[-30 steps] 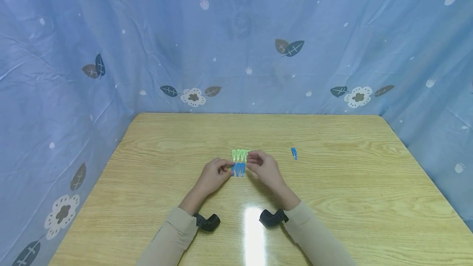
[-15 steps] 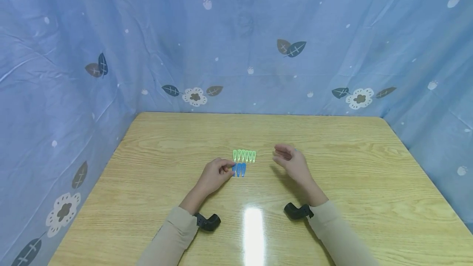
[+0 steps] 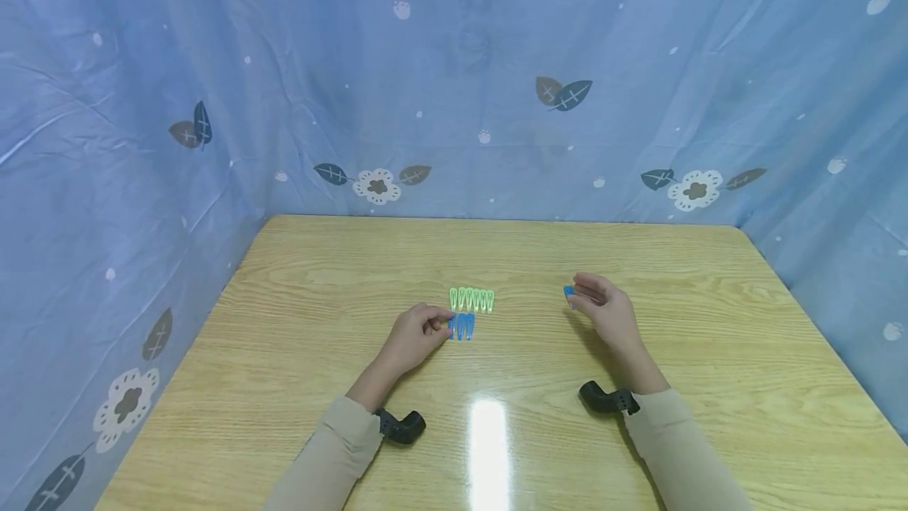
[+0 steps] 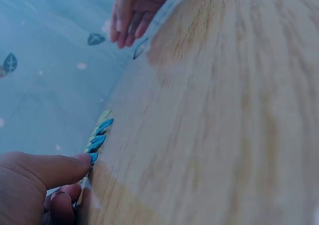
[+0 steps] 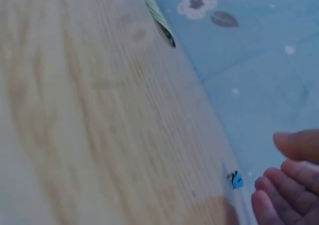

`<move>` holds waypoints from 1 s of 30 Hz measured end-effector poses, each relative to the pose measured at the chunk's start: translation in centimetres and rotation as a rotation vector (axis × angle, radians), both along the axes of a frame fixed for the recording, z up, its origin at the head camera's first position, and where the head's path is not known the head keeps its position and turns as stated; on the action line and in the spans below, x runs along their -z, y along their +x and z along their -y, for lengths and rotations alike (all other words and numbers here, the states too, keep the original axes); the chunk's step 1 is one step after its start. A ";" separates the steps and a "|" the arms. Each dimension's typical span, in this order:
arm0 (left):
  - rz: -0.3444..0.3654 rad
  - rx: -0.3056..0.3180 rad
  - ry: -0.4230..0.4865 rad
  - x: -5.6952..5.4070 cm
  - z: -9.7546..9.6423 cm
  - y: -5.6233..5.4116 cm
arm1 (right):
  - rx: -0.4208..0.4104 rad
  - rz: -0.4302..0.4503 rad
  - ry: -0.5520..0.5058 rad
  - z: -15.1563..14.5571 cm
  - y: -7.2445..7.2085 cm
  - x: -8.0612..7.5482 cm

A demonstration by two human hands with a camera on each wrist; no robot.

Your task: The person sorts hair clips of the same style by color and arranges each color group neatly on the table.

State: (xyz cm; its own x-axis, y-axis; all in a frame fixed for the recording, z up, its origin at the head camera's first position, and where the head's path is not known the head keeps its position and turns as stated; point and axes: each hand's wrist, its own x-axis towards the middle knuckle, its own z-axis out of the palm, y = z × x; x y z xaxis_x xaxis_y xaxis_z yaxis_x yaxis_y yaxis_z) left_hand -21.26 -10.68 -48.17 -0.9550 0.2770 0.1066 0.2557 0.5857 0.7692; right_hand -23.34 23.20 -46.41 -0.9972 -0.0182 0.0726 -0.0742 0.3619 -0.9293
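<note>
My left hand (image 3: 414, 337) pinches the leftmost of three blue hair clips (image 3: 465, 326), its forefinger at the top end and thumb at the bottom. In the left wrist view the thumb covers most of that blue clip (image 4: 93, 158). Just above them lies a row of several green hair clips (image 3: 471, 300), side by side. Over at the right, my right hand (image 3: 608, 318) hovers beside a lone blue hair clip (image 3: 568, 295), thumb and fingers apart, partly covering it. The right wrist view shows this clip (image 5: 237, 179) left of the fingers, with a gap between.
The wooden table (image 3: 319, 266) carries both rows. A blue patterned curtain (image 3: 454, 85) hangs behind it and along the sides. Each wrist wears a black camera mount, such as the right one (image 3: 603, 398). A bright light reflection (image 3: 489, 448) shows near the front.
My right hand has moved right, away from the rows, to the lone blue hair clip, uncovering the right end of the green row. My left hand has stayed at the leftmost blue clip.
</note>
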 end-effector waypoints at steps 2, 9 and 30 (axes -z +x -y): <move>-0.004 0.000 0.003 0.0 0.0 0.0 | 0.011 0.001 0.014 -0.3 -0.1 0.2; -0.011 -0.003 0.009 -0.1 0.0 0.1 | 0.038 0.011 0.103 -0.2 -0.6 0.5; -0.003 0.005 -0.003 -0.1 -0.1 0.1 | 0.112 0.039 0.320 1.0 -2.0 0.2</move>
State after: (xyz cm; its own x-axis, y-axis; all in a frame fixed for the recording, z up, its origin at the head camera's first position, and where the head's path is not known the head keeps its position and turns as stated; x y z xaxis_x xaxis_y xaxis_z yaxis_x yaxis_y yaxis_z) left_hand -21.18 -10.61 -48.11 -0.9531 0.2824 0.1085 0.2611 0.5868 0.7665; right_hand -25.35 22.25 -46.58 -0.9962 0.0763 0.0429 0.0158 0.6393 -0.7688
